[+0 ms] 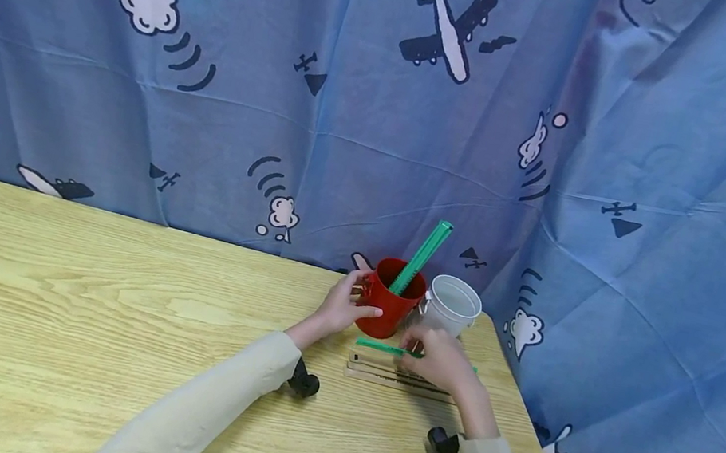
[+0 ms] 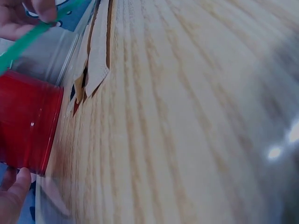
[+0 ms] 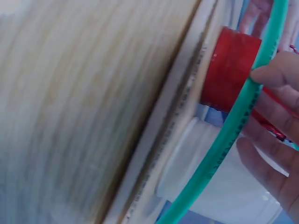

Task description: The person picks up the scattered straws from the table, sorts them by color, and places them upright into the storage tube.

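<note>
My left hand grips the side of a red bucket, thumb across its front and fingers at the back near the rim. A bundle of green rulers leans out of this bucket towards the right. In front of the buckets, my right hand pinches one more green ruler between thumb and fingers. The right wrist view shows dark printed marks along this green ruler, held above the tabletop. Just below it lie wooden rulers, side by side on the table.
A white bucket stands right beside the red one, near the table's back right corner. The wooden table stretches far to the left. A blue patterned curtain hangs behind it and along the right side.
</note>
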A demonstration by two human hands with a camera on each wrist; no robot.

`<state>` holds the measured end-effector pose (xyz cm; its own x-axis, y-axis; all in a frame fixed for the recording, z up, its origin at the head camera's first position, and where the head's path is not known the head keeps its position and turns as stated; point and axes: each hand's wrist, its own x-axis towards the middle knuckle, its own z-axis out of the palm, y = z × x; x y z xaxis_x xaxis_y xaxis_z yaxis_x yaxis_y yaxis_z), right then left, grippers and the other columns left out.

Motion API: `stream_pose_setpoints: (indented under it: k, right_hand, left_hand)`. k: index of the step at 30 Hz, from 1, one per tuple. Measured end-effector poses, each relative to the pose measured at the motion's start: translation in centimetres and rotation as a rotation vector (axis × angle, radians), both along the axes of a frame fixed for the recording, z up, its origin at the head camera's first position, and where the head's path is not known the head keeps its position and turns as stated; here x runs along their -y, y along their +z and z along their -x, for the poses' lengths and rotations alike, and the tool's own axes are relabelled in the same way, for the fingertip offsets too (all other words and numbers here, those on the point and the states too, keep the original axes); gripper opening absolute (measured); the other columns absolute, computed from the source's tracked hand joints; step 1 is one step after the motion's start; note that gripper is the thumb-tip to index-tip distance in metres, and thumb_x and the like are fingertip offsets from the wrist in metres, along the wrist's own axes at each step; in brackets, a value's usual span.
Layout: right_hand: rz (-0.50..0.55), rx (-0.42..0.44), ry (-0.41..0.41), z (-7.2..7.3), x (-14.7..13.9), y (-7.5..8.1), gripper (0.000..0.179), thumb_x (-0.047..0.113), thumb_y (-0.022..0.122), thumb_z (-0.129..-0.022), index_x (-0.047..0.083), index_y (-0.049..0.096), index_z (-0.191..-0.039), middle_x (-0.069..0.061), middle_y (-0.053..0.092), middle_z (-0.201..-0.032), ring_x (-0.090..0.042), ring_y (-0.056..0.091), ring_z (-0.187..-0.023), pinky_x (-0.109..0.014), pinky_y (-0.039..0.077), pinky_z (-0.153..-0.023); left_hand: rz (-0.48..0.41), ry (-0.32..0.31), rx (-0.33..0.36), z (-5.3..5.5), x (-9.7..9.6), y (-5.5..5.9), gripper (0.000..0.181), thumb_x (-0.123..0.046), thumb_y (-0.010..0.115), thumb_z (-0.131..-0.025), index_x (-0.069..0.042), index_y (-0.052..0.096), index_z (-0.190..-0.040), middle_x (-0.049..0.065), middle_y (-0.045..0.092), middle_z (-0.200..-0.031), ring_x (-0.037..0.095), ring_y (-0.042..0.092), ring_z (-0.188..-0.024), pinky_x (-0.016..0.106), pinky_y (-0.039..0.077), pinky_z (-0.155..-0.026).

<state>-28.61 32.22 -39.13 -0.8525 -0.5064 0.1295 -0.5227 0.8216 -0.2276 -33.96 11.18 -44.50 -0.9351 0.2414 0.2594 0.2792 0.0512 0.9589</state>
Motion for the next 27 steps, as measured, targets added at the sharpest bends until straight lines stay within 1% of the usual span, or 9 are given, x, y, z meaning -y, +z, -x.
stream_pose_setpoints:
  k: [7,11,14,18,22,23,24,26,27]
  right_hand:
    - [0.107,-0.081,-0.022,-0.7,0.4,1.0,0.014,0.009,0.07,-0.077,0.02,0.065,-0.083,0.009,0.062,-0.077,-0.006,0.055,-0.07,-0.023,0.049,-0.063]
    - [0.19,-0.154,-0.008,-1.2,1.1,1.6,0.014,0.008,0.071,-0.077,0.02,0.066,-0.084,0.008,0.063,-0.077,-0.006,0.058,-0.07,-0.024,0.052,-0.063]
    - [0.23,-0.206,0.012,-1.4,1.5,2.2,0.015,0.007,0.071,-0.078,0.019,0.066,-0.085,0.007,0.064,-0.078,-0.007,0.06,-0.07,-0.024,0.054,-0.064]
    - [0.267,-0.232,0.023,-1.7,2.0,3.0,0.014,0.006,0.071,-0.078,0.017,0.066,-0.087,0.005,0.065,-0.081,-0.009,0.061,-0.071,-0.025,0.056,-0.064]
    - [0.301,-0.243,0.004,-2.0,2.4,3.7,0.014,0.005,0.07,-0.079,0.016,0.066,-0.087,0.004,0.065,-0.085,-0.01,0.062,-0.074,-0.026,0.056,-0.066]
    - [0.309,-0.251,-0.002,-2.1,2.5,3.8,0.014,0.005,0.07,-0.08,0.016,0.066,-0.087,0.003,0.065,-0.086,-0.01,0.062,-0.075,-0.027,0.057,-0.066]
    - [0.321,-0.262,-0.006,-2.2,2.5,4.0,0.013,0.005,0.07,-0.08,0.016,0.066,-0.087,0.003,0.064,-0.085,-0.011,0.062,-0.075,-0.029,0.057,-0.066]
    - [0.355,-0.29,-0.016,-2.4,2.7,4.3,0.013,0.005,0.07,-0.08,0.015,0.065,-0.087,0.002,0.064,-0.084,-0.012,0.061,-0.075,-0.033,0.058,-0.066]
    - [0.373,-0.31,-0.021,-2.5,2.7,4.4,0.013,0.004,0.07,-0.08,0.014,0.066,-0.088,0.001,0.063,-0.083,-0.012,0.06,-0.076,-0.035,0.058,-0.066]
  left_hand:
    - [-0.002,0.004,-0.007,0.0,0.0,-0.1,0.066,-0.007,0.071,-0.085,-0.004,0.037,-0.142,0.02,0.048,-0.138,0.039,0.05,-0.125,0.047,0.048,-0.101]
    - [0.0,0.004,-0.031,-0.2,0.1,0.1,0.066,-0.006,0.071,-0.085,-0.002,0.037,-0.142,0.021,0.048,-0.136,0.04,0.051,-0.124,0.048,0.049,-0.099]
    - [-0.014,-0.008,-0.044,-0.2,0.1,0.2,0.066,-0.002,0.069,-0.086,0.0,0.036,-0.142,0.024,0.046,-0.136,0.042,0.05,-0.124,0.05,0.048,-0.099]
    - [-0.02,-0.013,-0.05,-0.2,0.1,0.1,0.066,0.0,0.068,-0.086,0.0,0.035,-0.143,0.025,0.046,-0.136,0.043,0.049,-0.124,0.051,0.047,-0.1]
    - [-0.018,-0.018,-0.062,-0.1,0.3,-0.3,0.065,-0.009,0.071,-0.086,-0.002,0.038,-0.141,0.022,0.048,-0.135,0.041,0.05,-0.124,0.048,0.047,-0.101]
    - [-0.02,-0.022,-0.09,0.1,0.3,-0.6,0.065,-0.014,0.072,-0.086,-0.004,0.039,-0.141,0.02,0.049,-0.134,0.039,0.052,-0.122,0.044,0.05,-0.099]
    - [-0.025,-0.023,-0.097,0.2,0.3,-0.7,0.065,-0.017,0.073,-0.085,-0.004,0.04,-0.14,0.02,0.05,-0.133,0.039,0.052,-0.122,0.043,0.05,-0.099]
    - [-0.031,-0.024,-0.098,0.3,0.3,-0.8,0.066,-0.02,0.074,-0.085,-0.005,0.041,-0.139,0.019,0.05,-0.133,0.038,0.053,-0.122,0.043,0.05,-0.098]
    - [-0.032,-0.022,-0.086,0.3,0.2,-0.8,0.066,-0.02,0.074,-0.085,-0.005,0.04,-0.139,0.019,0.05,-0.133,0.038,0.053,-0.122,0.043,0.05,-0.099]
